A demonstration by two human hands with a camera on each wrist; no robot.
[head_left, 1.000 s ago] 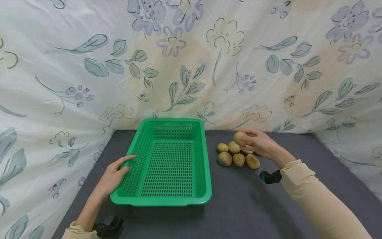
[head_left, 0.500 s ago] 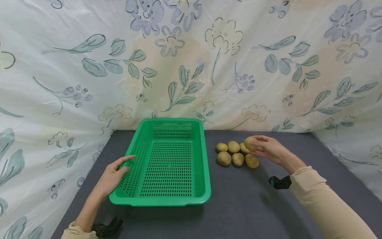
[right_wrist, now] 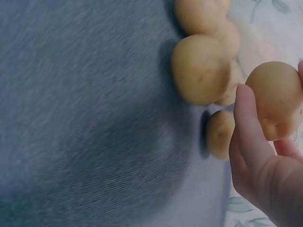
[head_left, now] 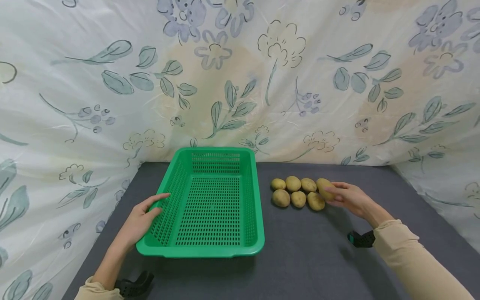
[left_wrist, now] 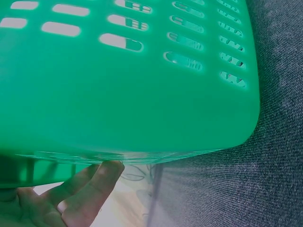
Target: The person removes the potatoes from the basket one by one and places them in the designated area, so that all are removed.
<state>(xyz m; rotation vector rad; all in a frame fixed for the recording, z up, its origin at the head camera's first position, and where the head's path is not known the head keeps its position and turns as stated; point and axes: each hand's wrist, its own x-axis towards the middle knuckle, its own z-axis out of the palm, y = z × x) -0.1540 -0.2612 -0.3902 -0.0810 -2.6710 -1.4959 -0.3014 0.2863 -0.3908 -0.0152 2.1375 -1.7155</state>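
My left hand (head_left: 139, 223) grips the left rim of a green plastic basket (head_left: 258, 216), thumb and index finger over the edge. From below, in the left wrist view, other fingers (left_wrist: 92, 194) show under the rim beside the slotted outer wall (left_wrist: 142, 104). On the right, my right hand (head_left: 352, 198) holds a potato (head_left: 324, 188) between thumb and fingertips, at the right end of a group of potatoes. In the right wrist view the thumb lies against the near side of this potato (right_wrist: 273, 85), and another potato surface shows just beneath it.
Several potatoes (head_left: 298, 199) lie in two short rows on the dark grey cloth (head_left: 300, 258), right of the basket. A floral curtain (head_left: 225, 83) hangs behind and at both sides. Black wrist devices (head_left: 361, 239) sit below both wrists.
My right hand has moved right and closer to me, carrying the potato from above the back row down to its right end. The left hand and basket have stayed put.
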